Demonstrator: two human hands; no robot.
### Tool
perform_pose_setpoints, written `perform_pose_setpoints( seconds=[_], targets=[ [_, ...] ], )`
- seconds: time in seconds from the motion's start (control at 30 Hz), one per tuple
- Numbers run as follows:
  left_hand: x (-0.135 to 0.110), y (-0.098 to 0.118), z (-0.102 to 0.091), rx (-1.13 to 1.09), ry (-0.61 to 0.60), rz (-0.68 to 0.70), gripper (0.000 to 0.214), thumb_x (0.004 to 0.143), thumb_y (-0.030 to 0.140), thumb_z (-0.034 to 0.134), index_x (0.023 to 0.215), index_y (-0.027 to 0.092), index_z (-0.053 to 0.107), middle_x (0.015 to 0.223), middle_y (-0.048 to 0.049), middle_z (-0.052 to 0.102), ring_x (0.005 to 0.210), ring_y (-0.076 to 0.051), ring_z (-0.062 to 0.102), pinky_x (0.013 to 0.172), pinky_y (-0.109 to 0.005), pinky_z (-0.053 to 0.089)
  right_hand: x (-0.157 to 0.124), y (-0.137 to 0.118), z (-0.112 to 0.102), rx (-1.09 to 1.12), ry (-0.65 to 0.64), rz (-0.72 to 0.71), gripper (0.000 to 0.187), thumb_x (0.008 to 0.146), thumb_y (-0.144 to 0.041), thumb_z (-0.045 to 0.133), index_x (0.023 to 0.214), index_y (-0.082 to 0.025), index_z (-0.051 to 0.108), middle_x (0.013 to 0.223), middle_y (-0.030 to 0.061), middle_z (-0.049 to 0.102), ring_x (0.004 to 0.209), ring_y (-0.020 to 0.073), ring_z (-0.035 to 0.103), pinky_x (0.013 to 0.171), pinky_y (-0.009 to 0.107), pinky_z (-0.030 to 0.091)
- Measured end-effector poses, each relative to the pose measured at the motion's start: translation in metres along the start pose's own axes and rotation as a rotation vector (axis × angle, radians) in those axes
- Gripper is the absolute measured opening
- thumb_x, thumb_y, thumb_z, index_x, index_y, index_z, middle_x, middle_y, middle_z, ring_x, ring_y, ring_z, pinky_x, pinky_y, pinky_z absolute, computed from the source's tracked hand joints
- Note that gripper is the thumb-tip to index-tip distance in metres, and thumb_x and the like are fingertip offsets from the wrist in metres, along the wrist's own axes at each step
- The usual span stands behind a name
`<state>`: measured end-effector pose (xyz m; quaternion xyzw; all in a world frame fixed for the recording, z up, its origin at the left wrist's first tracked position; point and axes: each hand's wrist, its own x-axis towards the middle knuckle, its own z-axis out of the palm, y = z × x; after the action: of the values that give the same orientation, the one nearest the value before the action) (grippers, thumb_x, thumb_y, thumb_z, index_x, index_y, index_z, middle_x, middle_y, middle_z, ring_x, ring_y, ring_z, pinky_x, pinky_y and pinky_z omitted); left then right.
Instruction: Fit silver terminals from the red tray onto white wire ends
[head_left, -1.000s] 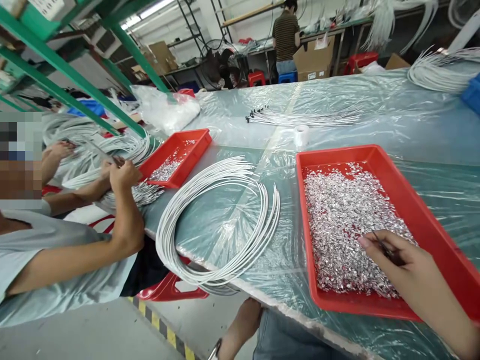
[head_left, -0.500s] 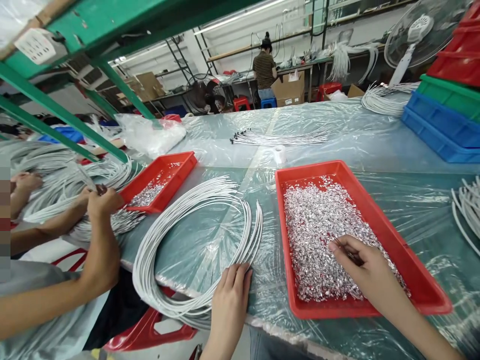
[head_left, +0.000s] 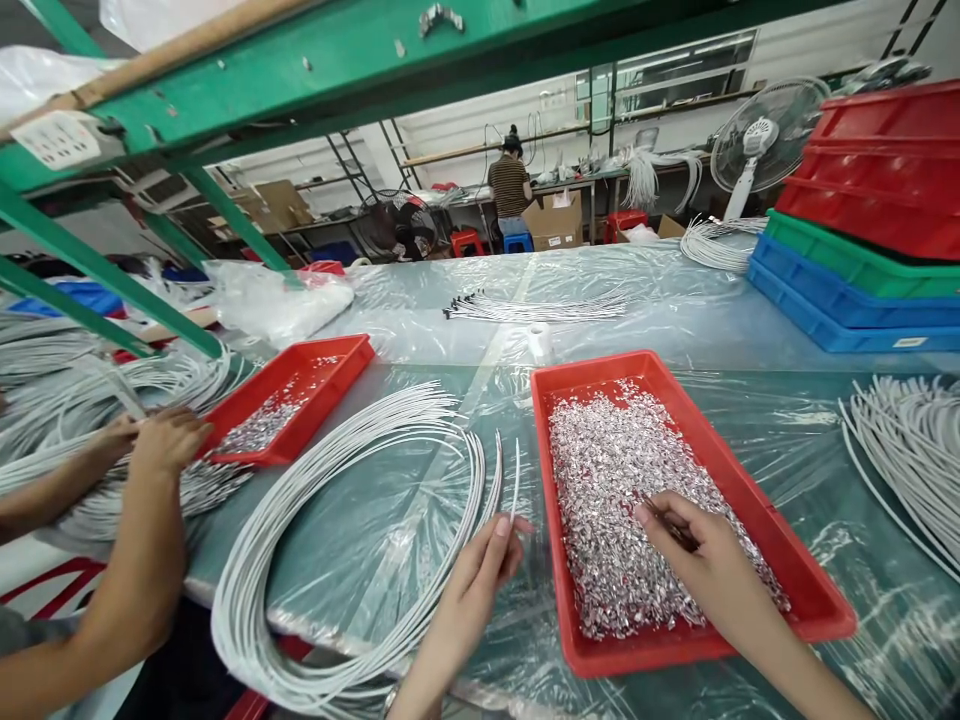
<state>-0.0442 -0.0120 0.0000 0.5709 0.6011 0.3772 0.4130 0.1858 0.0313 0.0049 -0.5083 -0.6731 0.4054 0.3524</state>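
Observation:
My left hand (head_left: 484,560) pinches one white cable (head_left: 516,475) between thumb and fingers, its end pointing up. Beside it lies a large coil of white cables (head_left: 259,570), the loose ends towards the back. Over the red tray (head_left: 806,560), my right hand (head_left: 694,545) is closed on slim brown tweezers (head_left: 664,522). The tips are close to a heap of small shiny metal pieces (head_left: 607,480); whether they grip one is too small to tell.
At left a co-worker's hands (head_left: 161,440) are beside another red tray (head_left: 349,350). Stacked bins (head_left: 862,250) and more cable coils (head_left: 915,440) stand at right. A green shelf beam (head_left: 337,70) crosses overhead. A bundle of cables (head_left: 540,307) lies farther back.
My left hand has risen off the coil's edge and now holds a single cable apart from the others. My right hand stays over the metal pieces. The view has shifted.

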Motion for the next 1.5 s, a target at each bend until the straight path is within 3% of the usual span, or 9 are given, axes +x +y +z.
perform_pose_setpoints(
  seconds=[0.23,0.33,0.57,0.8,0.93,1.17,1.5],
  targets=[
    [0.003,0.036,0.038,-0.11,-0.024,0.056,0.036,0.097,0.042,0.028,0.09,0.017,0.053,0.062,0.0041,0.035,0.057,-0.013,0.036,0.055,-0.024,0.029,-0.003,-0.002,-0.002,0.002,-0.031,0.002,0.027,0.088,-0.046,0.047,0.095,-0.021,0.053,0.068,-0.0004,0.054,0.06,0.0164,0.049,0.051,0.025,0.035],
    [0.0,0.04,0.043,-0.13,-0.134,0.067,0.033,0.097,0.042,0.03,0.088,0.018,0.052,0.06,0.0049,0.035,0.056,-0.012,0.035,0.055,-0.025,0.028,-0.003,-0.004,-0.002,0.021,-0.039,0.009,0.027,0.091,-0.045,0.041,0.09,-0.021,0.053,0.065,-0.0022,0.049,0.057,0.0148,0.046,0.051,0.024,0.035],
    [0.008,0.052,0.03,-0.099,-0.496,0.057,0.032,0.098,0.037,0.028,0.08,0.019,0.047,0.066,0.0039,0.039,0.061,-0.011,0.037,0.059,-0.024,0.03,-0.007,-0.006,0.0,0.082,-0.076,0.003,0.029,0.093,-0.044,0.041,0.08,-0.021,0.052,0.068,-0.0012,0.048,0.062,0.0148,0.048,0.057,0.025,0.038],
    [0.021,0.039,0.033,-0.182,-0.525,0.047,0.033,0.098,0.038,0.028,0.078,0.019,0.047,0.066,0.0038,0.038,0.06,-0.01,0.036,0.057,-0.022,0.031,-0.015,-0.008,-0.002,0.135,-0.109,-0.01,0.017,0.094,-0.036,0.042,0.087,-0.025,0.053,0.065,-0.002,0.048,0.078,0.017,0.056,0.056,0.023,0.039],
    [0.023,0.034,0.029,-0.198,-0.573,0.099,0.031,0.098,0.033,0.029,0.083,0.018,0.051,0.067,0.003,0.042,0.061,-0.01,0.039,0.059,-0.022,0.033,-0.017,-0.011,-0.001,0.087,-0.143,-0.02,0.01,0.093,-0.032,0.044,0.091,-0.026,0.052,0.068,-0.0018,0.054,0.075,0.0167,0.058,0.056,0.024,0.041],
    [0.028,0.032,0.027,-0.1,-0.606,0.186,0.024,0.095,0.023,0.035,0.074,0.018,0.045,0.065,0.003,0.043,0.058,-0.009,0.04,0.055,-0.021,0.033,-0.018,-0.019,0.005,0.029,-0.249,-0.023,0.007,0.091,-0.028,0.045,0.092,-0.025,0.051,0.073,-0.0007,0.062,0.064,0.0155,0.06,0.056,0.025,0.046],
    [0.026,0.029,0.027,-0.062,-0.551,0.303,0.021,0.093,0.018,0.04,0.076,0.017,0.05,0.062,0.0014,0.05,0.054,-0.009,0.046,0.05,-0.019,0.037,-0.022,-0.019,0.01,-0.148,-0.115,-0.162,0.01,0.088,-0.03,0.048,0.096,-0.026,0.054,0.081,0.0011,0.069,0.067,0.0173,0.066,0.058,0.025,0.052]
  ],
)
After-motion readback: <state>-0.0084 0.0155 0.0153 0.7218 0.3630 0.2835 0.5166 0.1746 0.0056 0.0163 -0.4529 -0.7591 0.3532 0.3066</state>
